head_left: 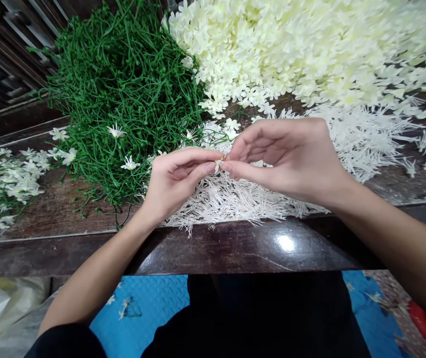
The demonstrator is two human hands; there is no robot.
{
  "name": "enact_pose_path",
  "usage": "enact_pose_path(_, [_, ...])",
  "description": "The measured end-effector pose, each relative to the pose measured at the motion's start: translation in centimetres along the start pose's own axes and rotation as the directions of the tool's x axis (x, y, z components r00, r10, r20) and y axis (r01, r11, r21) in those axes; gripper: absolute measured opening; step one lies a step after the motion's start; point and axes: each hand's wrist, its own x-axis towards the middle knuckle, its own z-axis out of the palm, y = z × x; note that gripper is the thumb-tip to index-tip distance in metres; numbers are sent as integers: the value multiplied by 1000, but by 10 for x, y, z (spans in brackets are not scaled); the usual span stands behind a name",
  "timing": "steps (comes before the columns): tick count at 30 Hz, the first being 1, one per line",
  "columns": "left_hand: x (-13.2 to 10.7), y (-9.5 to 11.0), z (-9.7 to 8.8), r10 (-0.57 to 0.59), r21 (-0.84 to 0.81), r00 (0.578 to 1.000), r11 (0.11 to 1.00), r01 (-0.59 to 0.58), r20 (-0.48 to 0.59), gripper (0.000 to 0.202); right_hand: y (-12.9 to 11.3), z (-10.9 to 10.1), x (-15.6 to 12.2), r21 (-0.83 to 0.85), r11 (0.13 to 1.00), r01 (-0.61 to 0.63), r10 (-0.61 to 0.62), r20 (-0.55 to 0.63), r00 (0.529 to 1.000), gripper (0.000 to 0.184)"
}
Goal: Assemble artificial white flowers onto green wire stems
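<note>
My left hand (177, 180) pinches a small white artificial flower piece (218, 165) between thumb and forefinger. The fingertips of my right hand (291, 159) close on the same piece from the other side, so the two hands meet at it. Much of the piece is covered by the fingers. Beneath both hands lies a spread of thin white plastic stamen pieces (231, 201). Close to my left hand is a big heap of green plastic stems (123, 84), with a few white flowers resting on it.
A large pile of cream-white petal blossoms (302, 49) fills the back right. Assembled white flowers on stems (7, 184) lie at the far left. The dark wooden table (235, 248) has its front edge before my lap, above a blue mat (153, 303) on the floor.
</note>
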Motion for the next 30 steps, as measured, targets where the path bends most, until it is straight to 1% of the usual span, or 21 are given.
enact_pose_path(4, [1,-2,-2,7,2,1000,1000,-7,24,11,-1,1,0,17,1000,-11,11,6,1000,15])
enact_pose_path(8, [2,1,-1,54,61,998,997,-54,-7,12,2,1,0,7,1000,-25,25,-7,1000,18])
enact_pose_path(12, [1,3,2,80,64,996,995,-78,-40,14,6,1,0,70,997,-38,38,1,999,22])
enact_pose_path(16, [0,2,2,89,66,995,994,-87,-38,13,8,3,-1,133,990,-51,53,-12,999,30])
enact_pose_path(19, [-1,1,2,66,78,997,995,-63,-35,11,9,5,-2,147,988,-55,59,-24,998,33])
enact_pose_path(22, [-2,2,2,23,58,998,998,-20,-60,14,9,5,-2,151,986,-67,72,-29,997,31])
enact_pose_path(25, [0,6,1,26,43,996,999,-22,-86,12,7,4,0,182,981,-67,74,-29,997,25])
enact_pose_path(27, [2,8,-1,22,48,992,999,-16,-125,9,5,4,1,198,978,-62,74,-52,996,20])
enact_pose_path(28, [2,9,-2,20,56,989,998,-12,-147,8,4,4,1,202,977,-66,80,-62,995,20])
enact_pose_path(30, [4,10,-4,20,85,984,996,-5,-176,10,4,4,1,209,973,-94,104,-39,994,29])
